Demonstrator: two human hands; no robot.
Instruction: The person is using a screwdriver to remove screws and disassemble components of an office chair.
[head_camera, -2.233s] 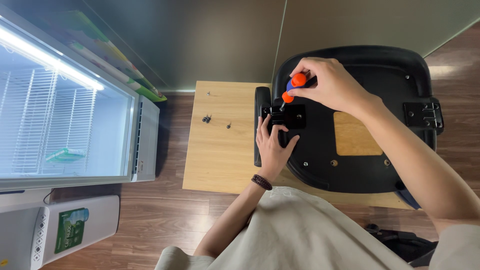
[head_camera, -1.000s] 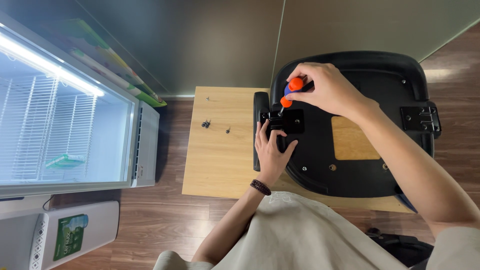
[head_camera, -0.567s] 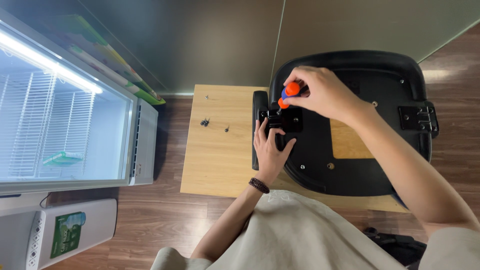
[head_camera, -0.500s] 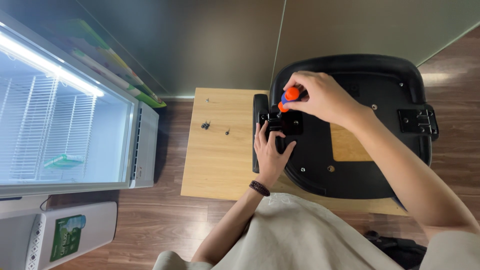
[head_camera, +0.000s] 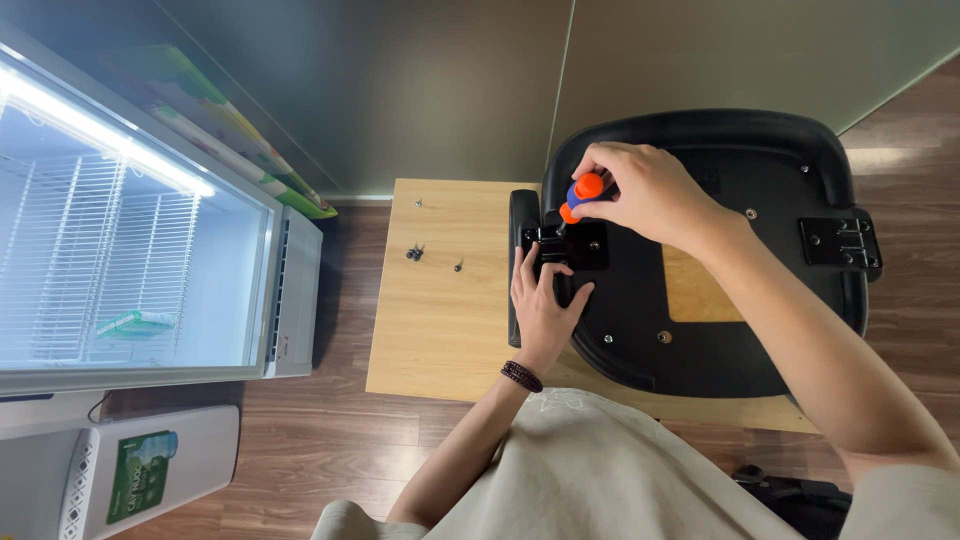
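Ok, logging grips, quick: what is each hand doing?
Left hand: open, pressing the black metal armrest bracket.
Right hand: closed around the orange-handled screwdriver.

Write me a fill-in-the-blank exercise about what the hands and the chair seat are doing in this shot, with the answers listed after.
1. The right hand grips a screwdriver whose handle is mostly ____ in colour.
2. The left hand presses on the black bracket and wears a beaded ____ at the wrist.
3. The upturned black chair seat lies on a ____ table.
4. A few loose screws lie on the table to the ____ of the left hand in the picture.

Missing words: orange; bracelet; wooden; left
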